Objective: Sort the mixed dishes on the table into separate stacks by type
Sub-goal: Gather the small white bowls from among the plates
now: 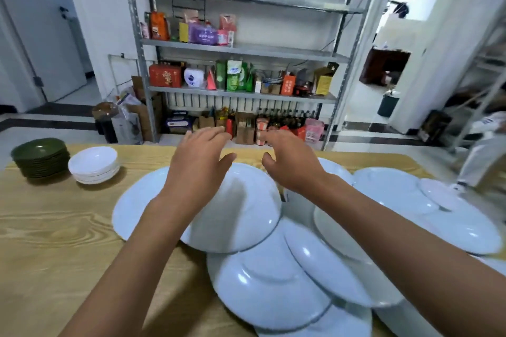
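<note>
Dishes are only partly sorted: a stack of green bowls (41, 157) and a small stack of white bowls (94, 164) stand at the far left of the table (54, 227). Many white plates (273, 282) lie overlapping in a heap before you. Your left hand (195, 169) and right hand (293, 164) hover above the heap with straight fingers, holding nothing. Behind, a metal shelf (241, 49) carries packets.

Two stacks (41, 159) (94, 165) lie left of the overlapping plates (268, 276) on the table (54, 227).
</note>
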Demonstrator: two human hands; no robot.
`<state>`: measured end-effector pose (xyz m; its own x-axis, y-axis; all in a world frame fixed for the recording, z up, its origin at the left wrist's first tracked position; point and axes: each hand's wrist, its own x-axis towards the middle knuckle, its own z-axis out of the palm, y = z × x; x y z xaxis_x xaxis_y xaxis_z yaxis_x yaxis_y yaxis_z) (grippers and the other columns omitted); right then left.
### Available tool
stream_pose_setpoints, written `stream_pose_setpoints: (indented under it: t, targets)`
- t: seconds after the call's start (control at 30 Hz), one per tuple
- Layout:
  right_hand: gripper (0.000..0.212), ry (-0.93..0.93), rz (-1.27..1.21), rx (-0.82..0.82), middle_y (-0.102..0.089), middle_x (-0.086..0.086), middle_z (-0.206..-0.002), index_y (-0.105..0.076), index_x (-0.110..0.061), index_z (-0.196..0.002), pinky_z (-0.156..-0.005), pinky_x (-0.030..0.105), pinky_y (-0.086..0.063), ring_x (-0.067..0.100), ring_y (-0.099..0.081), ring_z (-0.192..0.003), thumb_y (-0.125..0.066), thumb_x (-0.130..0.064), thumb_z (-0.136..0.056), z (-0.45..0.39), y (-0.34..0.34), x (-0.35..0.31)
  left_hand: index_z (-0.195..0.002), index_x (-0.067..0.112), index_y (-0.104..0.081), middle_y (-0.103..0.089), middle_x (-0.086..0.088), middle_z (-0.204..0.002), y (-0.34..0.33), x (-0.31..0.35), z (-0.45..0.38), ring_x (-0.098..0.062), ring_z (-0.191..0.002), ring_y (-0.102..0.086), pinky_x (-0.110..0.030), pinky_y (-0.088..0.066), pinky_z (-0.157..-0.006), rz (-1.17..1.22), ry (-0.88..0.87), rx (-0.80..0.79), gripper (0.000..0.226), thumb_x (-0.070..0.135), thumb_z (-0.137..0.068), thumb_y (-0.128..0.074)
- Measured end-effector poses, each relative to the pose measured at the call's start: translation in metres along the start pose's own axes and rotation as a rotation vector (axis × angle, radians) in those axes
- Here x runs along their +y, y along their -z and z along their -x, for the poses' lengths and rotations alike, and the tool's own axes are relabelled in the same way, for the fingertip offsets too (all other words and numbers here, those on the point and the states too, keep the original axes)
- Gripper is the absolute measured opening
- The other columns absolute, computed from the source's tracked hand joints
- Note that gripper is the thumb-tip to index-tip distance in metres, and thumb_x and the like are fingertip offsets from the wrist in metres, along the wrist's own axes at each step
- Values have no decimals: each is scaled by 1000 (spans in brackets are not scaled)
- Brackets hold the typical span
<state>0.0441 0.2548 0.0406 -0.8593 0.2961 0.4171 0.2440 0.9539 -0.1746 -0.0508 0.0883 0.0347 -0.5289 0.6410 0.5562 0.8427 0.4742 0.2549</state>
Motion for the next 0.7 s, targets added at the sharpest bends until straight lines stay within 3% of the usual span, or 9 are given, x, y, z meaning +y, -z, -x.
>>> stream_pose_setpoints:
  t: [0.07,0.2,0.33,0.4,0.53,0.7]
  targets:
    - [36,-77,15,9,-62,5,-125,-60,-14,-125,-90,33,-43,25,-53,-118,-54,-14,-89,19,19,33,-128,16,-58,-53,0,-138,1,34,2,-20,-130,-43,-37,-33,-106,92,-49,10,39,32,-92,-61]
    - [31,-294,36,-3,-65,3,-122,-63,-18,-119,-88,35,-48,25,-59,-109,-55,-18,-89,51,52,100,-128,22,-57,-51,7,-139,-5,93,-1,-13,-130,-41,-23,-29,-102,267,-121,-34,36,31,-93,-59]
    - [26,-472,71,-47,-66,3,-119,-68,-17,-110,-84,28,-42,22,-58,-108,-56,-14,-87,87,74,155,-129,25,-56,-50,10,-139,-20,131,-2,-8,-130,-39,-19,-26,-102,391,-166,-70,37,32,-92,-59]
    - [24,-527,86,-94,-66,3,-117,-70,-15,-107,-85,29,-44,23,-59,-107,-57,-14,-87,105,78,178,-129,23,-57,-51,8,-138,-27,143,3,-10,-129,-41,-22,-28,-103,382,-214,-77,38,30,-92,-60]
    - [23,-633,193,-206,-64,-5,-118,-66,-24,-109,-84,29,-45,18,-57,-108,-60,-25,-87,138,69,219,-112,13,-67,-64,-6,-122,-44,149,17,-29,-116,-58,-45,-46,-98,122,-389,-95,37,21,-77,-76]
    - [24,-737,174,-271,-63,-4,-98,-65,-21,-103,-68,30,-47,18,-58,-87,-65,-26,-79,163,57,238,-119,14,-64,-60,-6,-129,-54,145,19,-30,-123,-53,-51,-43,-102,103,-363,-170,40,23,-81,-73]
